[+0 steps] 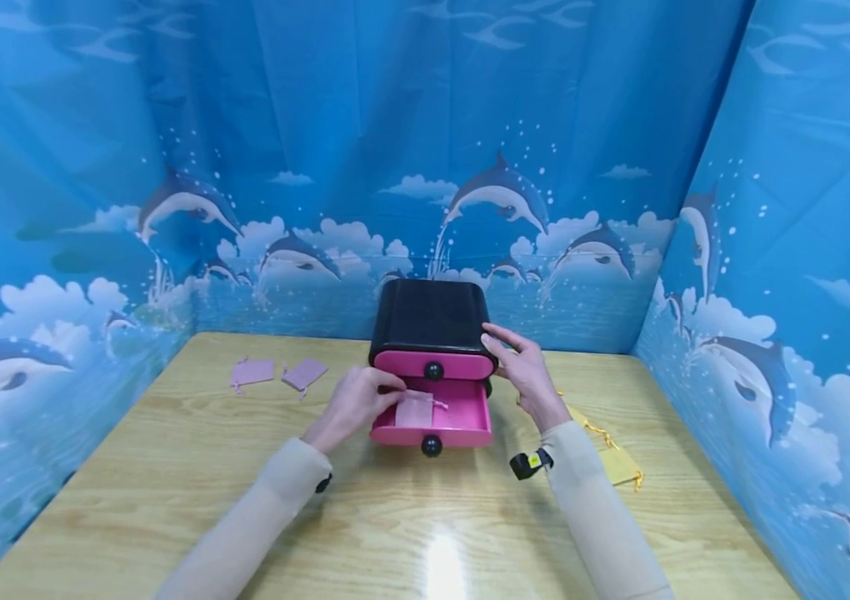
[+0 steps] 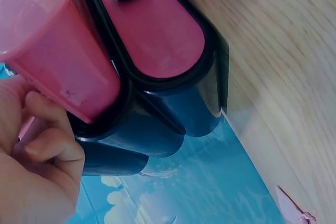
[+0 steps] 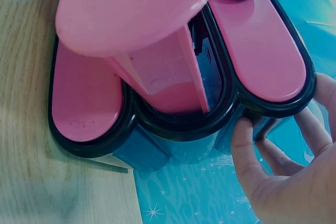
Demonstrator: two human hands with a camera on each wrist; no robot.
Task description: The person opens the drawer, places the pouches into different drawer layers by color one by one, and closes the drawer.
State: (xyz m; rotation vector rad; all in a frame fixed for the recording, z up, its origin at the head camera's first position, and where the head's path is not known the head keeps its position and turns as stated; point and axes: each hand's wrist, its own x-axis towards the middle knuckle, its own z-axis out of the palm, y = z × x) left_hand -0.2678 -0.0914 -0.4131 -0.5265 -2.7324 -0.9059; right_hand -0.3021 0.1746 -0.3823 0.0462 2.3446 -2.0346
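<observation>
A black storage box [image 1: 431, 317] with pink drawers stands at the table's back. Its middle drawer [image 1: 462, 408] is pulled out; the upper drawer [image 1: 402, 364] and the lower drawer [image 3: 86, 98] are in. Inside the open drawer lies a small pale-pink drawstring pouch [image 1: 414, 412]. My left hand [image 1: 356, 402] reaches over the drawer's left side and pinches the pouch's upper edge with curled fingers. My right hand [image 1: 526, 371] grips the right end of the box's upper tier, thumb and fingers wrapped about its edge [image 3: 310, 109].
Two mauve drawstring pouches, one farther left [image 1: 254, 372] and one nearer the box [image 1: 305, 373], lie on the wooden table [image 1: 170, 483]. Yellow pouches [image 1: 618, 465] with cords lie right of the box, partly behind my right forearm. A blue dolphin-print curtain [image 1: 335, 167] encloses the table's back and sides.
</observation>
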